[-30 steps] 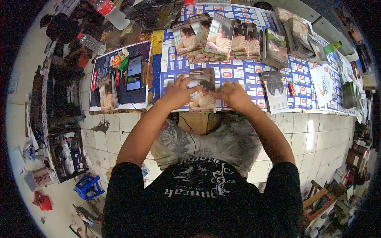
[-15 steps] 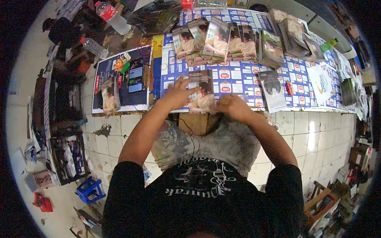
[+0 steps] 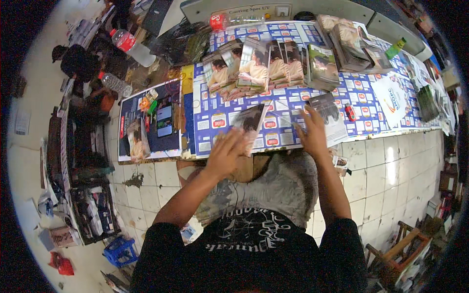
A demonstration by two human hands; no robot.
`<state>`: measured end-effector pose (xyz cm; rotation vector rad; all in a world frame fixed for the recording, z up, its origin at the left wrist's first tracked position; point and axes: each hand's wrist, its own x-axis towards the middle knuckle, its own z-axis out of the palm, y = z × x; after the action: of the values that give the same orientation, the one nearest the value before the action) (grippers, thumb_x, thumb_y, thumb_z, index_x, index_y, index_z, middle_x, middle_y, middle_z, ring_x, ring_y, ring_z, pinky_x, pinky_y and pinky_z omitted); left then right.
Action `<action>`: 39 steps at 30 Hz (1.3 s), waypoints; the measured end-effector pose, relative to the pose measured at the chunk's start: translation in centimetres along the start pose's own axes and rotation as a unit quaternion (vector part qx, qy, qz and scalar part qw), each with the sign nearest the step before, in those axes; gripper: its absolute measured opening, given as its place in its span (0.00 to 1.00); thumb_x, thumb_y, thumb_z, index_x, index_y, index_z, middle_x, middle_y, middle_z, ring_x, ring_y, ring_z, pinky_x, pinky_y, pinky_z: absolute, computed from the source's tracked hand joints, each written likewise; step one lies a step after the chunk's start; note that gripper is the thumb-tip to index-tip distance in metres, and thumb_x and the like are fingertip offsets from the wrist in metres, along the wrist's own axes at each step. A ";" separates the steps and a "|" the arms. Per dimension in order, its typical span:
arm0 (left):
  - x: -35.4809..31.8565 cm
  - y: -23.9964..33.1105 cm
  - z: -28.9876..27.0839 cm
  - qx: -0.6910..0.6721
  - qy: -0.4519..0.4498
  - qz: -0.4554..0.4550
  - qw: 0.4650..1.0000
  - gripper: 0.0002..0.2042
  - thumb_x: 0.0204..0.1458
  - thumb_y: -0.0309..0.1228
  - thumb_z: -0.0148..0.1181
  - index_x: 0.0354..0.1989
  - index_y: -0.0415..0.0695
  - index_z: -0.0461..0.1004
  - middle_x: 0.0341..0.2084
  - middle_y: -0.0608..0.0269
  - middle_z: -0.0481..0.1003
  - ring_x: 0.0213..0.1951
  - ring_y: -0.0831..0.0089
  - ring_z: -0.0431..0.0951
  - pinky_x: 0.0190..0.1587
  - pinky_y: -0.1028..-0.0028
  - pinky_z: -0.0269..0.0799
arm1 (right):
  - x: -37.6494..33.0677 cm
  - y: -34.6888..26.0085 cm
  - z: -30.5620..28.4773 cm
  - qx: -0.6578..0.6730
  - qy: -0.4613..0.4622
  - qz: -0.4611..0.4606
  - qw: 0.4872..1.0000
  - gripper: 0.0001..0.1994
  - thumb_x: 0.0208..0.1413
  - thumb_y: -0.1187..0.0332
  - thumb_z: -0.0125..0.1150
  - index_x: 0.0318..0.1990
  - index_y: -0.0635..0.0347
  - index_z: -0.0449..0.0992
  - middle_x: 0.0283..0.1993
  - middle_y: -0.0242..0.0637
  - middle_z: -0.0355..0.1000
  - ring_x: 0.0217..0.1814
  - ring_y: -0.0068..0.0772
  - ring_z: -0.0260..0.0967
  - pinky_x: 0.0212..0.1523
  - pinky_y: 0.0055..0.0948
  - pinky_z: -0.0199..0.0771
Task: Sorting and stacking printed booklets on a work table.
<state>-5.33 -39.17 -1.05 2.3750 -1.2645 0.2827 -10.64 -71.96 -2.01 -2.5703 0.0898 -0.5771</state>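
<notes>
I am wearing a black short-sleeved T-shirt (image 3: 254,254); its sleeves are ending above the elbows, so both forearms are showing bare down to the wrists. A pale line-drawn graphic (image 3: 249,230) with a band of lettering under it is sitting across the chest, appearing upside down from this view. Below the shirt I am wearing faded grey trousers or shorts (image 3: 273,190), mottled with lighter worn patches and creases over the lap. My left hand (image 3: 225,152) and right hand (image 3: 312,133) are showing bare, with no gloves; whether any ring or watch is being worn I cannot tell at this size.
</notes>
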 end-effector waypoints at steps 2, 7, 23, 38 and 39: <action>3.5 -0.5 -1.7 -0.075 0.101 -0.005 0.992 0.22 0.55 0.26 0.57 0.61 0.54 0.72 0.62 0.53 0.68 0.65 0.51 0.67 0.67 0.47 0.56 | -1.1 2.0 -2.7 0.041 0.041 0.102 0.993 0.24 0.53 0.65 0.68 0.57 0.61 0.73 0.61 0.54 0.66 0.64 0.57 0.62 0.65 0.47 0.62; 16.3 -4.8 -2.0 0.111 0.058 0.046 0.991 0.27 0.55 0.34 0.57 0.66 0.58 0.66 0.68 0.56 0.60 0.69 0.52 0.58 0.69 0.48 0.51 | -1.9 7.9 -5.6 -0.124 0.074 0.260 0.955 0.37 0.49 0.44 0.68 0.58 0.65 0.70 0.55 0.56 0.69 0.55 0.59 0.67 0.54 0.50 0.70; 9.3 -4.4 0.3 -0.007 0.024 0.011 1.000 0.29 0.57 0.49 0.58 0.66 0.52 0.66 0.64 0.54 0.62 0.67 0.56 0.58 0.67 0.51 0.47 | -1.1 8.8 -6.4 -0.167 -0.026 0.305 0.937 0.30 0.44 0.54 0.76 0.51 0.67 0.76 0.48 0.51 0.75 0.50 0.52 0.72 0.49 0.45 0.72; 5.0 5.2 -6.3 -0.022 0.005 -0.071 0.997 0.22 0.57 0.40 0.60 0.58 0.45 0.72 0.56 0.59 0.73 0.59 0.58 0.70 0.61 0.57 0.60 | 6.4 -13.4 -6.8 -0.145 -0.361 -0.230 0.892 0.15 0.50 0.66 0.67 0.46 0.52 0.80 0.45 0.44 0.79 0.44 0.45 0.78 0.52 0.39 0.73; 4.8 4.8 -5.8 -0.133 -0.088 -0.188 0.969 0.21 0.57 0.39 0.60 0.56 0.43 0.73 0.49 0.57 0.76 0.52 0.56 0.74 0.55 0.58 0.65 | 6.6 -14.6 -6.5 -0.149 -0.361 -0.230 0.891 0.15 0.50 0.66 0.67 0.46 0.52 0.80 0.45 0.44 0.79 0.44 0.45 0.78 0.52 0.39 0.73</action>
<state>-6.46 -42.41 7.18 2.3777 -0.8327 -0.2066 -7.97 -63.27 12.71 -2.9406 -0.7525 0.3026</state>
